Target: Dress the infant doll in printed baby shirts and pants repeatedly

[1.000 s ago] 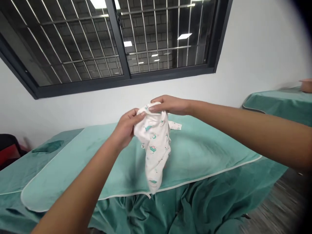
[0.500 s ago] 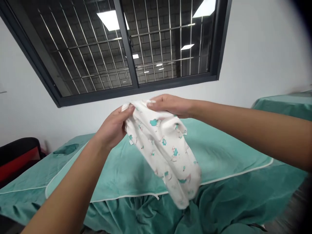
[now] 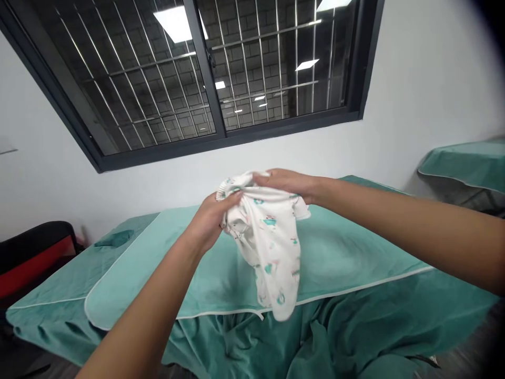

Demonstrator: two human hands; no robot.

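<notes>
A small white baby garment (image 3: 272,237) with a teal and pink print hangs from both hands, its lower end dangling over the front edge of the bed. My left hand (image 3: 213,213) grips its bunched upper edge, thumb on top, near a ribbed band. Just to the right, my right hand (image 3: 286,184) holds the upper part too, its fingers partly hidden in the cloth. Below lies a light teal mat (image 3: 339,263) with white piping.
The mat lies on a green-covered bed (image 3: 59,281) against a white wall (image 3: 158,189). Above is a dark-framed window (image 3: 292,123) with metal bars behind it. A black and red chair (image 3: 39,258) stands at left; another green-covered bed (image 3: 465,166) is at right.
Both hands have shifted slightly right and lower with the garment. It now hangs straighter, and its top is more bunched between my hands.
</notes>
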